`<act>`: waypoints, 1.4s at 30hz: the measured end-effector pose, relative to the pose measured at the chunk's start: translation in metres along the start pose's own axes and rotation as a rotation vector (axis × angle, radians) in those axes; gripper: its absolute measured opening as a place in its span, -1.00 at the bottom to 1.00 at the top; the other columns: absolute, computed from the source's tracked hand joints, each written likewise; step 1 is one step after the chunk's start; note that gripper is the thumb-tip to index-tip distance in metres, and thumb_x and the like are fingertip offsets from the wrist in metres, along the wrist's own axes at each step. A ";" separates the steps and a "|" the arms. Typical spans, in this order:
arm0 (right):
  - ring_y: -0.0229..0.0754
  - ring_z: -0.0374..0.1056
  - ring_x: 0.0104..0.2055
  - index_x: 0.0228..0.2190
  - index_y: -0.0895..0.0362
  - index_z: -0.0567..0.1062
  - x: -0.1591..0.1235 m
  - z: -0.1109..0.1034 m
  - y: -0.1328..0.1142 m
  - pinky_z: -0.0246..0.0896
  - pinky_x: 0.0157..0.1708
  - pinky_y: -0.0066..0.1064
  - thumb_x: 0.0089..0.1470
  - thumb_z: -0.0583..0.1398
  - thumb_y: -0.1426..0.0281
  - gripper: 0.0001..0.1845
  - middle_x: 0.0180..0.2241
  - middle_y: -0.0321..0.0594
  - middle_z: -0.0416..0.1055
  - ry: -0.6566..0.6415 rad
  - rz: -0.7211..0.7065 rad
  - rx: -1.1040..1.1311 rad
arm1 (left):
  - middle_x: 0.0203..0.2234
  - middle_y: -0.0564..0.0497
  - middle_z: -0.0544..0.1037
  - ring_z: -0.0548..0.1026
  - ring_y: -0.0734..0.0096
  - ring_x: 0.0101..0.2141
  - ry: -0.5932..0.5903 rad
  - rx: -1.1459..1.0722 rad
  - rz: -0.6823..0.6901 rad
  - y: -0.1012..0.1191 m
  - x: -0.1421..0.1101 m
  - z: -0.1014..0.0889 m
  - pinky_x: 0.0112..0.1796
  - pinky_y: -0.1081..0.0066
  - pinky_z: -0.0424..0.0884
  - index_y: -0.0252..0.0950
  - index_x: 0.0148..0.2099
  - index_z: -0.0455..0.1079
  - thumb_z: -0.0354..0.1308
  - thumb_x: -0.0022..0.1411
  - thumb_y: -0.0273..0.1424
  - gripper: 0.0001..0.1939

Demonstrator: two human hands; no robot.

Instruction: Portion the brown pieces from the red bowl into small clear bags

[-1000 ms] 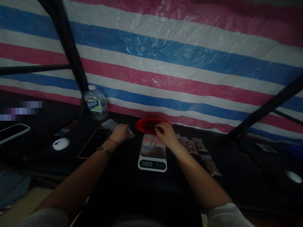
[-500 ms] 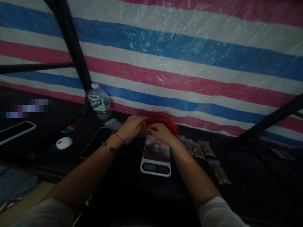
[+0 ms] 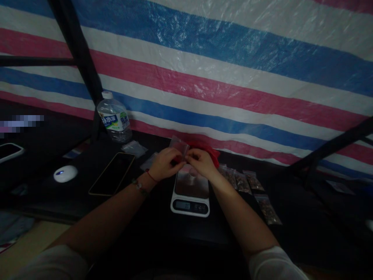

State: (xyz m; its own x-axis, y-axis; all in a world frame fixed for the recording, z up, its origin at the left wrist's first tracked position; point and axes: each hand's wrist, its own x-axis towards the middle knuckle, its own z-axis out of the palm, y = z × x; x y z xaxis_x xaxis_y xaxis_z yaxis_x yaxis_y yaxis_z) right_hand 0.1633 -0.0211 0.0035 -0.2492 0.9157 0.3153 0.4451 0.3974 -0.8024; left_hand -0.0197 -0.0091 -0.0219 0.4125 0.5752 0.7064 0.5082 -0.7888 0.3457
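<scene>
Between my two hands is a small clear zip bag (image 3: 178,144), held up above the far end of a white digital kitchen scale (image 3: 190,206). My left hand (image 3: 166,163) pinches the bag's near edge from the left. From the right, my right hand (image 3: 200,161) pinches the same edge, its fingertips close to the left ones. No contents show in the bag. A small round clear thing sits on the scale's plate, too dim to name. Behind my right hand lies a red plastic bag (image 3: 212,151), partly hidden.
Several filled zip bags (image 3: 268,210) of brown bits lie to the right. On the left are a dark phone (image 3: 113,175), a white mouse (image 3: 65,174), flat clear bags (image 3: 134,148) and a plastic bottle (image 3: 114,120). A striped tarp (image 3: 221,77) hangs behind.
My hands have come lower and closer together, turning the clear bag so its body now stands up beyond my fingers. The view has shifted slightly.
</scene>
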 end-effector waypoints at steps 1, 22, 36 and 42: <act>-0.28 0.30 -0.46 -0.48 0.16 0.48 -0.001 0.000 -0.002 0.16 -0.43 -0.48 0.02 0.18 0.37 -0.87 -0.50 -0.30 0.41 -0.012 0.002 0.005 | -0.44 -0.01 0.51 0.46 0.34 -0.35 -0.035 -0.022 -0.014 0.001 -0.001 0.001 -0.28 0.35 0.38 -0.28 -0.30 0.39 0.16 0.17 -0.26 -0.82; -0.32 0.25 -0.47 -0.54 0.16 0.47 -0.008 0.000 -0.016 0.06 -0.45 -0.50 0.06 0.18 0.42 -0.83 -0.55 -0.35 0.37 -0.145 -0.047 -0.103 | -0.55 0.00 0.52 0.47 0.44 -0.48 -0.133 -0.453 -0.202 -0.004 -0.009 0.006 -0.41 0.48 0.37 -0.32 -0.42 0.42 -0.01 0.26 -0.29 -0.70; -0.22 0.29 -0.38 -0.50 0.13 0.42 -0.011 0.003 -0.024 0.07 -0.36 -0.42 0.07 0.13 0.46 -0.86 -0.48 -0.25 0.41 -0.086 -0.152 -0.464 | -0.51 0.01 0.53 0.47 0.45 -0.44 -0.131 -0.338 -0.141 0.000 -0.009 0.010 -0.37 0.48 0.36 -0.31 -0.44 0.45 -0.02 0.24 -0.39 -0.72; -0.17 0.29 -0.40 -0.54 0.12 0.44 -0.012 0.007 -0.022 0.04 -0.38 -0.38 0.09 0.12 0.41 -0.80 -0.50 -0.18 0.42 -0.047 -0.155 -0.648 | -0.58 0.02 0.49 0.44 0.47 -0.51 -0.035 -0.219 -0.204 0.007 -0.008 0.012 -0.44 0.48 0.31 -0.31 -0.51 0.42 0.01 0.19 -0.43 -0.73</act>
State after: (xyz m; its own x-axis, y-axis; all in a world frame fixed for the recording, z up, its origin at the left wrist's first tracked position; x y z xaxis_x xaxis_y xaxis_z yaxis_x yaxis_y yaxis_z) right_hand 0.1499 -0.0409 0.0138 -0.3824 0.8474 0.3682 0.8243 0.4930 -0.2785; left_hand -0.0103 -0.0170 -0.0327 0.3462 0.7305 0.5887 0.4093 -0.6822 0.6059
